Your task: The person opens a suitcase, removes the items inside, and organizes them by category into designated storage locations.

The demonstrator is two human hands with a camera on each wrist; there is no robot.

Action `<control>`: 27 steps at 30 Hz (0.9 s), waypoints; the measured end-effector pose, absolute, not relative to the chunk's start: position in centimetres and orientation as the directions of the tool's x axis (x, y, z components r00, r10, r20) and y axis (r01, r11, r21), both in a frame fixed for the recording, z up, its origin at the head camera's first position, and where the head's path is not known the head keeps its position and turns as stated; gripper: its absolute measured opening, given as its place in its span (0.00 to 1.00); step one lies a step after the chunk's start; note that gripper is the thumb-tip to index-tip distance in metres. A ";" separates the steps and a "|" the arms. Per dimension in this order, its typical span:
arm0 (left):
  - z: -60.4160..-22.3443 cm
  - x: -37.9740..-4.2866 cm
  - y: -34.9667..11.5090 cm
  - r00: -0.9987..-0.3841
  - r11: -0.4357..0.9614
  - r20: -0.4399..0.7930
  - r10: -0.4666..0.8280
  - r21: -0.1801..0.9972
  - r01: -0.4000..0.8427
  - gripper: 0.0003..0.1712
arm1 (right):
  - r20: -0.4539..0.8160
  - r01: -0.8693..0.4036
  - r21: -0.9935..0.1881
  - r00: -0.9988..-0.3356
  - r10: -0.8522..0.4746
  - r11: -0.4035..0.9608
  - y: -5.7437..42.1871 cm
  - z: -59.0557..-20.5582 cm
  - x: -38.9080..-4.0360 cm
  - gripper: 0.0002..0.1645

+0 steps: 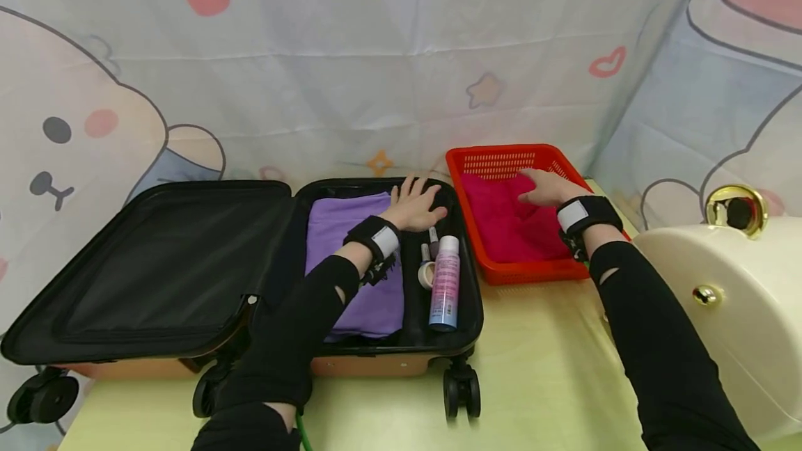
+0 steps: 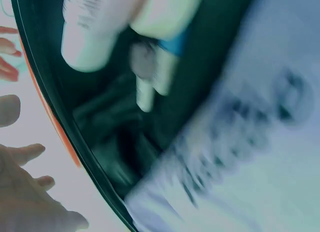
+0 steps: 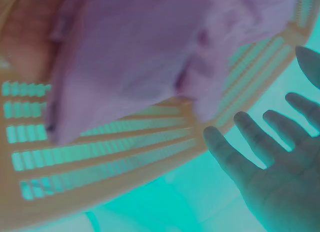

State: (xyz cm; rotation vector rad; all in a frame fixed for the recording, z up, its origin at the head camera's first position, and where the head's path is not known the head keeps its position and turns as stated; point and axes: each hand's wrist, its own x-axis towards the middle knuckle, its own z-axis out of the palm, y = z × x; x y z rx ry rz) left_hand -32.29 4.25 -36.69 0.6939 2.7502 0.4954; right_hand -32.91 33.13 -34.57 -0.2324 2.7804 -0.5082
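Observation:
My left hand (image 1: 411, 207), fingers spread, is over the far part of the open suitcase's right half (image 1: 411, 305) and holds nothing. Beneath and beside it lie a folded purple garment (image 1: 357, 305), a spray can with a white cap (image 1: 445, 284), a small white round item (image 1: 426, 275) and two small slim tubes (image 1: 434, 239). My right hand (image 1: 548, 188) reaches over the red plastic basket (image 1: 501, 273), its fingers extended above a bright pink-red cloth (image 1: 507, 228). In the right wrist view the open right hand (image 3: 275, 162) is apart from the cloth (image 3: 130, 56).
The suitcase's black left half (image 1: 169, 263) lies opened flat, with wheels (image 1: 461, 388) toward the near side. A cream rounded case with gold fittings (image 1: 727, 298) stands at the right. Behind everything hangs a printed curtain (image 1: 351, 68). The tabletop (image 1: 526, 353) is pale yellow.

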 end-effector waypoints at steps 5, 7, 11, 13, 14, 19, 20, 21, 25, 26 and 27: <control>-36.8 -32.7 -0.3 -0.887 0.895 -0.253 0.387 0.334 0.296 0.41 | -0.168 -0.228 -0.341 -0.940 -0.298 0.912 29.1 -33.2 -32.4 0.38; -36.9 -32.8 -2.0 -0.886 0.925 -0.320 0.337 0.289 0.247 0.43 | -0.160 -0.272 -0.339 -0.927 -0.340 0.901 27.1 -32.5 -31.9 0.36; -36.3 -32.6 -5.0 -0.858 0.949 -0.421 0.295 0.232 0.213 0.44 | -0.147 -0.348 -0.303 -0.903 -0.405 0.887 23.6 -31.8 -31.2 0.34; -35.8 -32.5 -6.0 -0.854 0.944 -0.421 0.306 0.247 0.217 0.42 | -0.148 -0.366 -0.284 -0.896 -0.418 0.886 22.2 -31.3 -31.0 0.33; -35.6 -32.5 -6.4 -0.853 0.939 -0.415 0.317 0.263 0.221 0.41 | -0.145 -0.372 -0.274 -0.895 -0.421 0.887 21.7 -31.2 -31.0 0.33; -34.4 -32.5 -7.3 -0.872 0.926 -0.362 0.328 0.304 0.222 0.38 | -0.107 -0.407 -0.265 -0.889 -0.446 0.874 19.3 -30.3 -31.0 0.31; -34.3 -32.5 -7.4 -0.873 0.926 -0.360 0.330 0.304 0.225 0.37 | -0.101 -0.412 -0.267 -0.887 -0.450 0.871 18.8 -30.2 -31.1 0.30; -34.3 -32.5 -7.6 -0.872 0.926 -0.361 0.331 0.305 0.225 0.37 | -0.097 -0.418 -0.272 -0.884 -0.457 0.867 18.3 -30.1 -31.0 0.30; -34.5 -32.0 -8.0 -0.853 0.926 -0.401 0.334 0.311 0.217 0.36 | -0.137 -0.442 -0.257 -0.864 -0.485 0.860 16.0 -30.6 -30.8 0.29; -34.7 -31.9 -8.1 -0.846 0.928 -0.419 0.331 0.306 0.212 0.36 | -0.170 -0.443 -0.255 -0.854 -0.491 0.859 15.4 -30.8 -30.7 0.29; -35.0 -31.8 -8.2 -0.839 0.933 -0.438 0.323 0.299 0.203 0.35 | -0.209 -0.448 -0.245 -0.842 -0.497 0.860 14.9 -31.1 -30.5 0.28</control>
